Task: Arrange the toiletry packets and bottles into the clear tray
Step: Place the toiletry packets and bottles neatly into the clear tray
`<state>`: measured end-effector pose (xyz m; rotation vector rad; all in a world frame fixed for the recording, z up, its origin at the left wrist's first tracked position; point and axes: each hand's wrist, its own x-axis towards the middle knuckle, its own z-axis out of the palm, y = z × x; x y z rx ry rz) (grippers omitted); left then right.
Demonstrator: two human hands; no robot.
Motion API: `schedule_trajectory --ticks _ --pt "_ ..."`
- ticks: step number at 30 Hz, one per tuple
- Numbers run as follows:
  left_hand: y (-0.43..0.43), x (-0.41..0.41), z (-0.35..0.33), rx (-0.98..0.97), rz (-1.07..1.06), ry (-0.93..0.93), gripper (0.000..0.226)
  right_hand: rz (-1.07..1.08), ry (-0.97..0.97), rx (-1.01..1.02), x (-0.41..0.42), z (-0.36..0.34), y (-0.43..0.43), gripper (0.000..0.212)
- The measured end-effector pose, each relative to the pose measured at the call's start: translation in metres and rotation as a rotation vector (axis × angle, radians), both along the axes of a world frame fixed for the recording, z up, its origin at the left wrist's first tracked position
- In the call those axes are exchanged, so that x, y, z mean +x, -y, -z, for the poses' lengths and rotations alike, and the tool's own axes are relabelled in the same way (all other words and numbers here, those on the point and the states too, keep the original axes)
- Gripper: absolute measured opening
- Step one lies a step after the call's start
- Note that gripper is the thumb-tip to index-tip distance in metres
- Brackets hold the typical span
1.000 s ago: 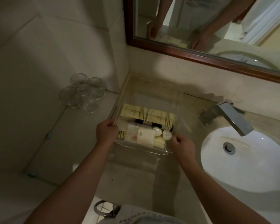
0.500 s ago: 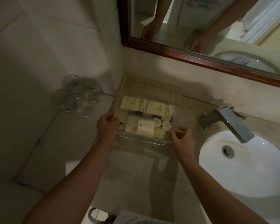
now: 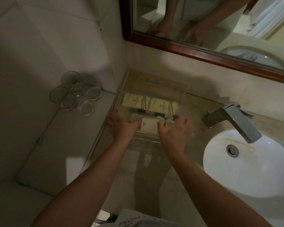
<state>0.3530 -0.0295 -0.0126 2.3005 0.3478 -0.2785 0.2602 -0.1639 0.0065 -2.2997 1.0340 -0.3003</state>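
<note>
The clear tray stands on the counter in the corner, against the back wall. Inside lie two cream packets at the far side, a dark tube in the middle and a white packet at the near side. My left hand holds the tray's left wall, fingers outside and thumb inside beside the white packet. My right hand hovers over the tray's near right corner with fingers spread, blurred, covering small items there.
Several upturned clear glasses cluster on the ledge to the left. A steel faucet and white sink lie to the right. A wood-framed mirror hangs above the back wall.
The tray has slid back into the corner. My right hand has let go of the tray's near right edge and moved in over its contents. My left hand stays on the left wall.
</note>
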Motion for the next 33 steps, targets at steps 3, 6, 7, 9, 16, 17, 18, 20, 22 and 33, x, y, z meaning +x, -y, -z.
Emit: schedule_trajectory --ticks 3,6,7,9,16,17,18,20,22,33 --pt "-0.004 0.001 0.002 -0.001 0.016 0.006 0.11 -0.392 -0.047 -0.221 0.0 0.0 -0.008 0.047" --pt "-0.005 0.0 0.003 0.024 0.037 0.009 0.107 -0.613 -0.193 -0.342 -0.008 0.009 -0.016 0.05" --pt "-0.005 -0.001 0.002 0.032 0.045 0.001 0.106 -0.619 -0.226 -0.335 -0.01 0.011 -0.018 0.051" --pt "-0.004 -0.001 -0.001 0.046 0.054 -0.029 0.106 -0.619 -0.252 -0.323 -0.014 0.012 -0.021 0.052" --pt "-0.003 0.002 -0.002 -0.047 -0.063 -0.092 0.094 -0.561 -0.285 -0.276 -0.012 0.01 -0.02 0.062" --pt "-0.005 0.002 -0.004 -0.094 -0.112 -0.095 0.09 -0.549 -0.285 -0.265 -0.013 0.01 -0.02 0.063" --pt "-0.007 0.002 -0.005 -0.134 -0.154 -0.098 0.086 -0.539 -0.281 -0.258 -0.014 0.01 -0.019 0.065" --pt "-0.015 0.0 -0.007 -0.146 -0.23 -0.115 0.078 -0.51 -0.258 -0.251 -0.017 0.01 -0.016 0.069" --pt "-0.024 -0.003 -0.003 -0.191 -0.301 -0.164 0.069 -0.456 -0.237 -0.21 -0.022 0.009 -0.012 0.075" --pt "-0.018 -0.012 -0.005 -0.715 -0.342 -0.316 0.03 -0.204 -0.142 -0.062 -0.032 0.013 0.017 0.096"
